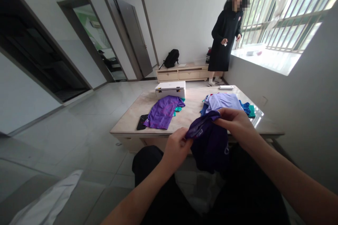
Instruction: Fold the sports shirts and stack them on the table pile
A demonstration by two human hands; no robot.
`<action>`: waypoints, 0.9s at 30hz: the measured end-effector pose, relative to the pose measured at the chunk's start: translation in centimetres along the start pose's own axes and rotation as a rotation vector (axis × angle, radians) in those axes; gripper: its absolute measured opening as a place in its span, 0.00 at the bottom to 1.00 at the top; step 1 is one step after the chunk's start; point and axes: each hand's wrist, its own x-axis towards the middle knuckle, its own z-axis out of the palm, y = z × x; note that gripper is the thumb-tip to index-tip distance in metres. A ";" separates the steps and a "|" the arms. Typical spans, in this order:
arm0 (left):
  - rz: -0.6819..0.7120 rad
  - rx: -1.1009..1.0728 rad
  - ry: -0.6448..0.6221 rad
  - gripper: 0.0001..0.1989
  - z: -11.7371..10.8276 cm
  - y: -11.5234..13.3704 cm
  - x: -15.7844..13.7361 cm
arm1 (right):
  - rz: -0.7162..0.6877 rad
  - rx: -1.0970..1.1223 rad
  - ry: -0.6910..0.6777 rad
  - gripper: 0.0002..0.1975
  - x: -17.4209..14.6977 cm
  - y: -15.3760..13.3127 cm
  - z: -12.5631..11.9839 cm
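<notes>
Dark purple shorts (210, 147) hang between my two hands above my lap, with a small white mark low on the cloth. My left hand (177, 146) pinches one end of the waistband, and my right hand (236, 126) pinches the other end, slightly higher. A pale label shows inside the opening. Beyond them on the table (132, 121) lies a purple garment (164, 111) with teal cloth under it. Farther right, a lavender garment (224, 102) rests on blue and green cloth, partly behind my right hand.
On the table are a white box (170, 89), a black phone (142, 122) and a small white device (226, 87). A person in black (227, 38) stands by the barred window. Behind the table, a low cabinet (182, 74) carries a black backpack (172, 58).
</notes>
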 end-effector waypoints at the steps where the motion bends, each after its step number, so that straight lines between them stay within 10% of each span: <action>1: -0.014 0.015 0.013 0.09 -0.3 -0.4 0.4 | 0.003 -0.020 -0.009 0.19 0.2 0.2 -0.4; 9: -0.110 -0.031 -0.082 0.14 -3.2 -0.7 4.2 | 0.126 -0.093 -0.117 0.21 3.0 2.7 -3.2; 20: -0.359 -0.265 -0.219 0.10 -0.5 -5.7 7.8 | 0.495 0.024 -0.146 0.16 6.0 6.4 -2.2; 23: -0.330 -0.219 -0.109 0.08 -2.0 -5.0 14.8 | 0.404 -0.039 -0.078 0.14 11.8 2.6 -1.3; 27: -0.151 -0.186 0.079 0.08 -7.5 0.1 27.9 | 0.106 -0.092 0.052 0.11 21.1 -9.4 -0.8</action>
